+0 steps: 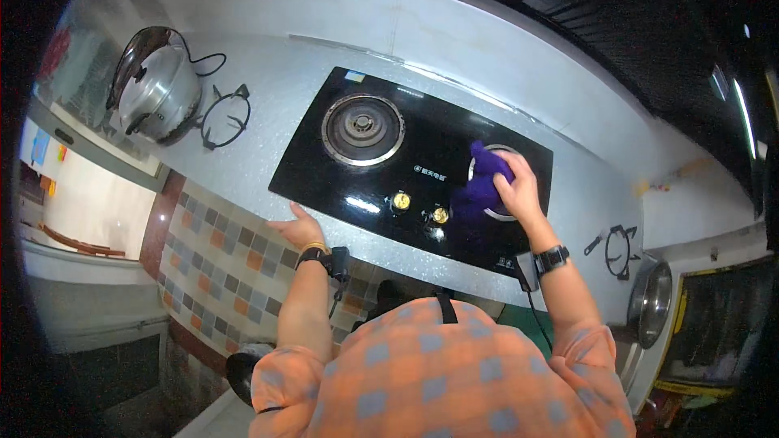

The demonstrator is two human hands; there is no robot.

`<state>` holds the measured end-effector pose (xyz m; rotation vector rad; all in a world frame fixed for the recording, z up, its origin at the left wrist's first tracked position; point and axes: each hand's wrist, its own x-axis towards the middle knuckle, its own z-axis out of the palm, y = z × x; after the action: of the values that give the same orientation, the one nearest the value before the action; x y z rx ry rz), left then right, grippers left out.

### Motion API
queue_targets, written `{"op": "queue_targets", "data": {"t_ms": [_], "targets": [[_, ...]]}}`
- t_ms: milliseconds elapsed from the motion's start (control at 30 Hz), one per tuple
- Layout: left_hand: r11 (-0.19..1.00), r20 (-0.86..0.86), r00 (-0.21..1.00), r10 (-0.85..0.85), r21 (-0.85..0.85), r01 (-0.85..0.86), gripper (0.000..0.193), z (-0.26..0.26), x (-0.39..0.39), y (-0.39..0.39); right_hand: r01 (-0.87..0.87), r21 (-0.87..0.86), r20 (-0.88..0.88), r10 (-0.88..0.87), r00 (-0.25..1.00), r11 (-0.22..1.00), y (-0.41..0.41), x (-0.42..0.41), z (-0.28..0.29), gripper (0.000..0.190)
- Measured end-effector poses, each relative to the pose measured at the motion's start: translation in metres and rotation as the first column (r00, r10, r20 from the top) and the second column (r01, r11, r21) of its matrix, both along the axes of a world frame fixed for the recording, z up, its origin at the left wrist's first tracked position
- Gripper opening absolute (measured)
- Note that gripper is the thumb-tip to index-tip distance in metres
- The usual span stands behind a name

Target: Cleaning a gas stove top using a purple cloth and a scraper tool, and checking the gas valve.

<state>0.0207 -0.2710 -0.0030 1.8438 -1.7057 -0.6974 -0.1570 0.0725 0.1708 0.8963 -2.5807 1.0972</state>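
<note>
My right hand presses a crumpled purple cloth over the right burner of a black glass gas cooktop. Most of that burner lies hidden beneath cloth and hand; parts of its silver ring show. Holding nothing, my left hand rests at the front edge of the grey speckled counter, thumb and fingers apart. The left burner is uncovered, without its pan support. Two gold-coloured knobs sit near the cooktop's front edge.
On the counter's left stand a lidded metal pot and a black pan support. Another pan support lies at the right, near a round metal basin. A dark range hood overhangs the back wall.
</note>
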Motion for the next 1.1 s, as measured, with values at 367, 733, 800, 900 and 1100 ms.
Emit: {"op": "queue_targets", "data": {"t_ms": [367, 733, 800, 900, 1100], "targets": [[0.997, 0.01, 0.998, 0.058, -0.045, -0.058, 0.081, -0.015, 0.014, -0.011, -0.645, 0.448, 0.509, 0.417, 0.753, 0.619, -0.076, -0.028, -0.119, 0.043], [1.0, -0.093, 0.996, -0.007, -0.013, 0.006, 0.082, -0.013, -0.008, -0.008, -0.125, 0.533, 0.195, 0.023, 0.981, 0.837, -0.093, -0.098, -0.123, 0.037], [1.0, -0.082, 0.997, 0.011, -0.018, -0.013, 0.082, -0.017, -0.002, -0.01, -0.54, 0.501, 0.304, 0.447, 0.841, 0.676, -0.083, -0.072, -0.124, 0.04], [0.996, -0.083, 0.996, 0.045, 0.076, -0.039, 0.082, -0.001, 0.0, -0.006, -0.586, 0.415, 0.396, 0.442, 0.805, 0.696, -0.072, -0.038, -0.12, 0.043], [0.997, -0.088, 0.996, 0.023, 0.073, -0.017, 0.083, 0.003, -0.003, -0.001, 0.048, 0.769, -0.018, -0.053, 0.998, 0.637, -0.091, -0.131, -0.115, 0.048]]}}
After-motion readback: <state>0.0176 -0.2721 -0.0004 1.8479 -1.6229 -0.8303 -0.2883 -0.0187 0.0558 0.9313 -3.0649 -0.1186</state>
